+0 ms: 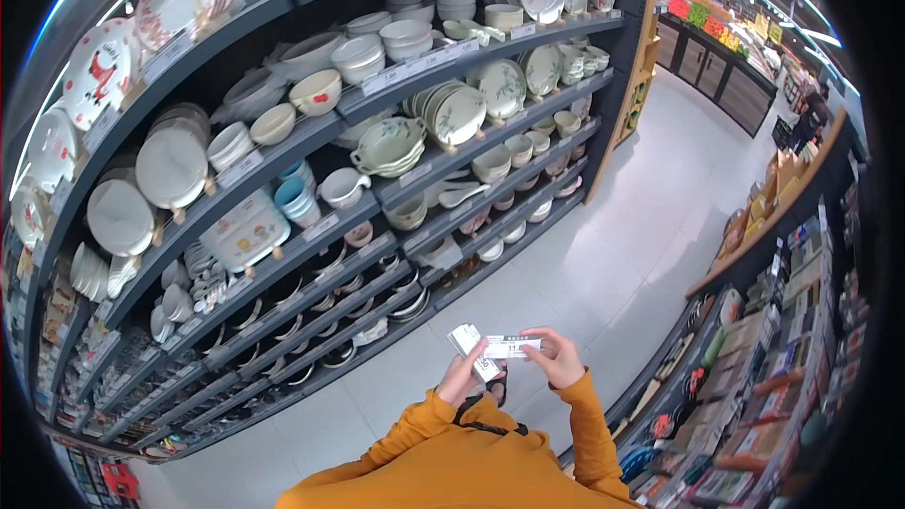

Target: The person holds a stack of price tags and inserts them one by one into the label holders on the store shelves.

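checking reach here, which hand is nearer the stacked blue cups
Left. The left hand, holding price tags, is apart from the stacked blue cups but on their side; the right hand is farther off, beyond the left.

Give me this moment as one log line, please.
left hand: holding printed labels | right hand: pinching one label | place: shop aisle | alongside: dishware shelves

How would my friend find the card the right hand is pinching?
From the big dish shelf, look down to the orange sleeves. The right hand grips one end of a small white card. It points straight across, while the cards in the left hand slant.
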